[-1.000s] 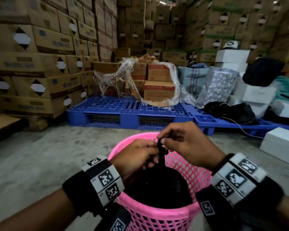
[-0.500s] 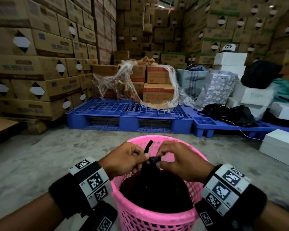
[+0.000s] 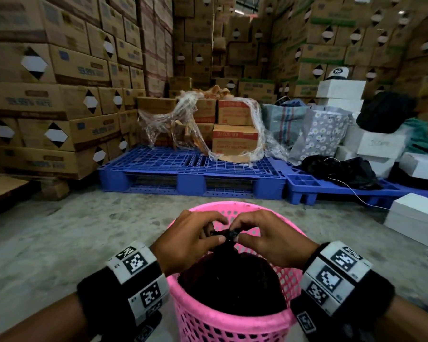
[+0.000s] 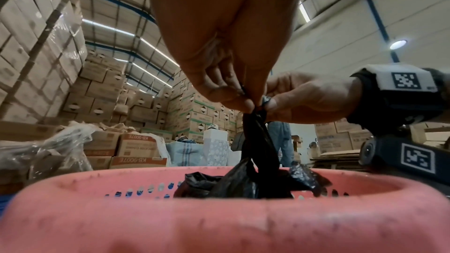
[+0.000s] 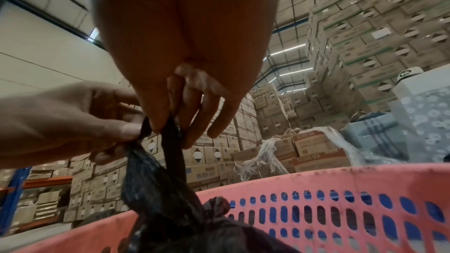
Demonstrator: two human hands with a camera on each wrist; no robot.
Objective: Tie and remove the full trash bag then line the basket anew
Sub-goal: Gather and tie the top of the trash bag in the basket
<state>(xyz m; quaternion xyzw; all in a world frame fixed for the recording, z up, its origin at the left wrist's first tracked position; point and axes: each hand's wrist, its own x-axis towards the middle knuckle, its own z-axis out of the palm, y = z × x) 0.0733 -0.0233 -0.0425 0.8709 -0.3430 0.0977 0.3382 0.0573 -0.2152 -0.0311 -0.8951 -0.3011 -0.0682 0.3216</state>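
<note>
Bare forearms, black wristbands (image 3: 101,294) on both wrists, white blocks (image 3: 336,270) printed with black square markers, strapped on top.

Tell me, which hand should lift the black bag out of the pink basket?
Probably right: the right hand pinches the trash bag neck directly above its knot; the left hand pinches beside it.

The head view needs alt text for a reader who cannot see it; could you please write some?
Two hands, left hand and right hand, pinch the gathered neck of a black trash bag that sits in a pink basket on a concrete floor. Behind stand a blue pallet and tall stacks of cardboard boxes.
</note>
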